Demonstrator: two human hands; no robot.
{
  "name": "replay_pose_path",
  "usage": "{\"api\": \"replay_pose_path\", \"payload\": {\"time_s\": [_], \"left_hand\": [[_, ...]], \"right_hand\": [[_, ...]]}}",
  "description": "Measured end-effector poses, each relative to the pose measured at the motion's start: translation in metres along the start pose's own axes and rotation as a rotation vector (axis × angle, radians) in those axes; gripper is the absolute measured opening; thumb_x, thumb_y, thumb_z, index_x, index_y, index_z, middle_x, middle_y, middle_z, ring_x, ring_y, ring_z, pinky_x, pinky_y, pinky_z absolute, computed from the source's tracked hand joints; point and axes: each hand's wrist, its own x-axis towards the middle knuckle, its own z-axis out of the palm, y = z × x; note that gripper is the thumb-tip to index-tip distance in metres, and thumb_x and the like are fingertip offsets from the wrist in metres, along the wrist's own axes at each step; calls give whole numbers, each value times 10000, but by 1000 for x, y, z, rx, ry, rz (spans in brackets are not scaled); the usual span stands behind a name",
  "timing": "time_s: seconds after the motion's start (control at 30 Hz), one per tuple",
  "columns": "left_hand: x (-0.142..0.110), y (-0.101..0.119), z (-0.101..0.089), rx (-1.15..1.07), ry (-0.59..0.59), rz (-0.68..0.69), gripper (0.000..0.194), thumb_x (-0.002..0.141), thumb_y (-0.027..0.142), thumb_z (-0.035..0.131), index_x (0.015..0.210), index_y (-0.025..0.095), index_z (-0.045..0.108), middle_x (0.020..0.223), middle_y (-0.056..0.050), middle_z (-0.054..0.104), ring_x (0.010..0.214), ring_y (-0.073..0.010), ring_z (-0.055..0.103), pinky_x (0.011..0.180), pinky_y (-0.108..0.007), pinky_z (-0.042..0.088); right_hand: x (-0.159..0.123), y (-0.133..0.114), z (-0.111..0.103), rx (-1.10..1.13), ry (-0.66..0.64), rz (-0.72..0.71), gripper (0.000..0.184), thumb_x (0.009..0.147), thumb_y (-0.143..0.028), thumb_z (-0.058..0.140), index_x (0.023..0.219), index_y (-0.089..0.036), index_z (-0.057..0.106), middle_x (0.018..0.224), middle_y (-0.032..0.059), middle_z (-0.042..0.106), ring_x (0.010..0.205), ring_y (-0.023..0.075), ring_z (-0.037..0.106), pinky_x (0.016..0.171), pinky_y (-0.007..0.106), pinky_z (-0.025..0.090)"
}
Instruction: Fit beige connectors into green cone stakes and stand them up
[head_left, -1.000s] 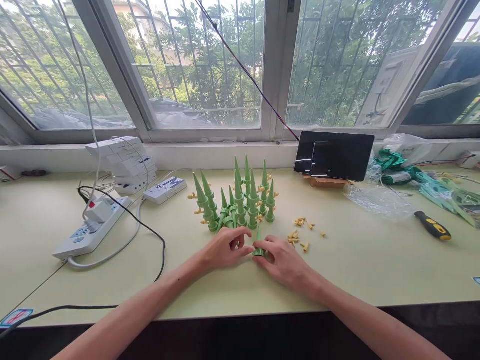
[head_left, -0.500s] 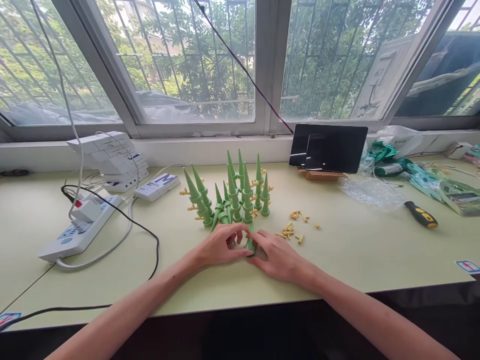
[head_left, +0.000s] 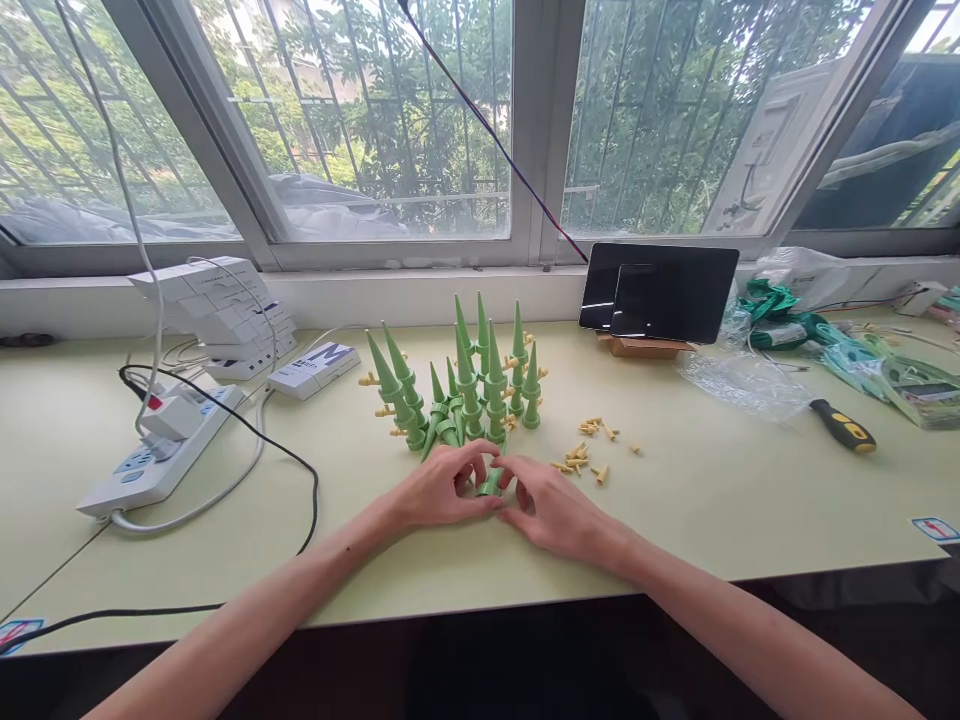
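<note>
Low over the near part of the table, a green plastic watering spike (head_left: 490,484) is between my two hands. My left hand (head_left: 444,487) curls round its left side, thumb below and fingers above. From the right, my right hand (head_left: 561,508) closes on it with bent fingers and thumb; its fingertips meet those of the left, and part of the spike is hidden. Just beyond stand several green spikes (head_left: 495,388), points up, many with yellow valves on their sides. A few more spikes (head_left: 444,425) lean or lie among them. Small yellow valves (head_left: 577,458) lie loose beside my right hand.
A white power strip (head_left: 161,455) with plugs and a black cable (head_left: 300,462) lies left. White boxes (head_left: 315,370) are behind it. At the back right stand dark tablets (head_left: 675,295) on a cardboard piece. A screwdriver (head_left: 844,428) and plastic bags (head_left: 750,385) lie at right.
The spike between my hands has shifted slightly left and tilted, showing its wide ringed end more. My right fingers have bent further; my left hand stays nearly in place.
</note>
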Motion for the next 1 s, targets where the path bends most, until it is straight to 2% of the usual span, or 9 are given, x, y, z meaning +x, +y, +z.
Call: {"api": "replay_pose_path", "payload": {"time_s": [0.27,0.43,0.67,0.83,1.0], "left_hand": [[1,3,-1,-36,-11,-8,373,811,336,675,1131,196,543,710,52,561,458,-38,389,484,-191,346],[1,7,-5,-167,5,-32,293,854,313,627,1097,178,535,701,44,551,454,-39,349,457,-190,295],[2,11,-8,-337,-30,-91,201,896,294,568,1051,175,519,729,17,574,498,-63,431,482,-201,306],[3,12,-7,-346,-74,-99,236,881,322,602,1049,185,511,735,16,582,498,-60,391,465,-194,287],[4,12,-7,-348,-108,-117,286,866,346,632,1068,194,497,723,22,590,500,-61,366,460,-193,287]], "right_hand": [[0,0,0,-48,-7,-6,434,871,-157,613,1288,-199,503,1076,59,626,683,131,572,766,318,502],[-1,0,-1,-89,-1,-23,429,874,-138,608,1288,-205,521,1084,69,612,733,149,584,745,298,499],[-1,-1,-1,-143,28,-11,339,914,-171,564,1252,-201,551,1028,65,632,733,166,592,753,317,491],[-1,1,0,-162,46,-17,299,923,-146,519,1212,-193,579,992,68,644,769,179,601,736,306,481],[-1,4,1,-143,77,-34,343,915,-117,499,1237,-204,578,979,63,661,782,182,611,733,300,481]]}}
